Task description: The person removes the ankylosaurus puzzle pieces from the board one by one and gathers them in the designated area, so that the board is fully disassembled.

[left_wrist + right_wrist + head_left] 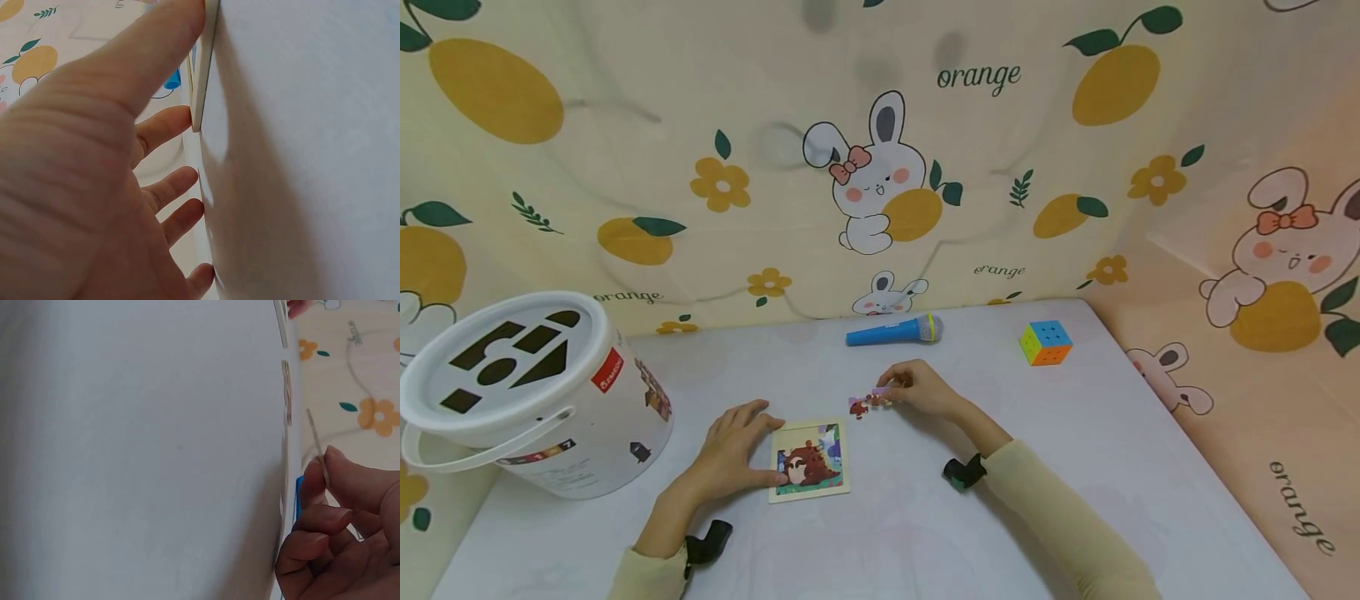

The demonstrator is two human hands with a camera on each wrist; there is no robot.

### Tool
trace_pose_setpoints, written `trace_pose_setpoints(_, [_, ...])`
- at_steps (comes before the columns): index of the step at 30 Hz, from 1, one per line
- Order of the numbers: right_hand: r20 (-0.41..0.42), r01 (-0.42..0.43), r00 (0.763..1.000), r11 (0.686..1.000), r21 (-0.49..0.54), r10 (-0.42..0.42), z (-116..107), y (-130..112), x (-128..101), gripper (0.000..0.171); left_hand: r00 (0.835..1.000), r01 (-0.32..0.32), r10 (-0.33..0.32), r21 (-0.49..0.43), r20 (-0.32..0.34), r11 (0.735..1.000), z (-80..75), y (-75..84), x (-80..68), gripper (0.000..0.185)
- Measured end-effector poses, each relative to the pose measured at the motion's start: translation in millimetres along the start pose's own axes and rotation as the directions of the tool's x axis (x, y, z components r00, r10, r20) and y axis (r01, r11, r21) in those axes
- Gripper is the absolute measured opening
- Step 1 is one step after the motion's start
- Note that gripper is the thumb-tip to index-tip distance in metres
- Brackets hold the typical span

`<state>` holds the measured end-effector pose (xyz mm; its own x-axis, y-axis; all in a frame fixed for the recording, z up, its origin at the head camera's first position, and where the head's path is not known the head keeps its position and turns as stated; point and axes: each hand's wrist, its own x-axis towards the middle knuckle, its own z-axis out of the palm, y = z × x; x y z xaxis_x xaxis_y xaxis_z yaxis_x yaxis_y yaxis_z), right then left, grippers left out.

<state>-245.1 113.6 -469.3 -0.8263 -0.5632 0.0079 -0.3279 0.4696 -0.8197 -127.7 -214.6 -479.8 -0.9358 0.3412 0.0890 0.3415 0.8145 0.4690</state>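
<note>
"White all over, that counter (pixel 887 550), isn't it?"

"Yes, and close to us are two pale yellow sleeves (pixel 1060 517), with a black thing (pixel 709 543) by each wrist."

"What is the left hand (pixel 733 446) doing?"

"Its fingers are spread out. The thumb and the pointing finger touch the left side of a square puzzle board (pixel 796 435). It lies flat and shows a brown animal, with a bare spot near the top."

"And off to the left?"

"A big white bucket (pixel 587 417) with a handle. Its lid (pixel 527 350) has dark shapes in it."

"Where is the right hand (pixel 925 387)?"

"A bit farther off than the board. Its thumb and pointing finger pinch a thin puzzle piece (pixel 315 439)."

"Any more pieces?"

"Some loose pieces (pixel 858 409) lie near that hand, past the board's top right corner. They are too small for me to count."

"What is behind them?"

"A blue microphone (pixel 883 332) on its side, and a bright cube (pixel 1046 343) to the right of it."

"And right at the back?"

"A cream wall (pixel 880 50) with bunnies, oranges and flowers"
</note>
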Motion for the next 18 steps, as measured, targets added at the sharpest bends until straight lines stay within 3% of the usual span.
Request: trace_pose_setpoints(18, [0.027,-0.012,1.000,1.000,-0.023,0.013,-3.5,9.5,-3.0,0.013,1.000,0.000,0.000,-0.001,-0.009,1.000,1.0,-0.9,-0.1,0.077])
